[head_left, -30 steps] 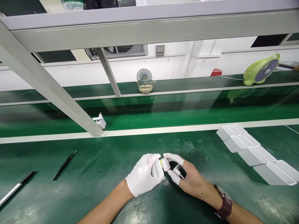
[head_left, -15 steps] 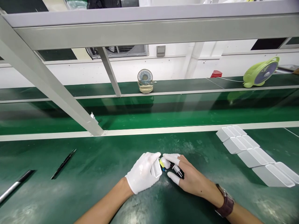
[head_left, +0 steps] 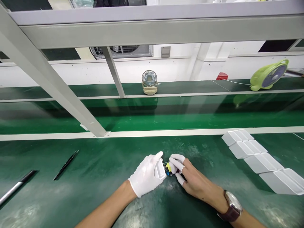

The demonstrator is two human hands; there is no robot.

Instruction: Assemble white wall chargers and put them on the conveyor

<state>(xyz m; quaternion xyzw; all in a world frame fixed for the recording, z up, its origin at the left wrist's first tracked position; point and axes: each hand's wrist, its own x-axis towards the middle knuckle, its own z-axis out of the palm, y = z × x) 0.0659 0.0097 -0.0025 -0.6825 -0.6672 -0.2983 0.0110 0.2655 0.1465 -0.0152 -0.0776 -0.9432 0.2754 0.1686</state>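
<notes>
My left hand, in a white glove, is closed around a small white plastic housing whose open side faces up and right. Fingers of my right hand, tipped with white finger cots, pinch a small circuit board carrying a yellow block and blue and black parts. The board's left end is right at the housing's edge; whether it has entered cannot be made out. A pale piece at the board's right end is partly covered by my right fingers. Both hands are just above the green tabletop.
Several white housings stand in rows at the right. A black pair of tweezers and a silver-and-black rod-like tool lie at the left. A slanted metal post meets the table's back rail. Behind are a beige fan and a green fan.
My right hand has turned and its fingers have closed in on the board, covering the dark and silver parts seen earlier. More of the board shows beside the housing. The view has shifted slightly.
</notes>
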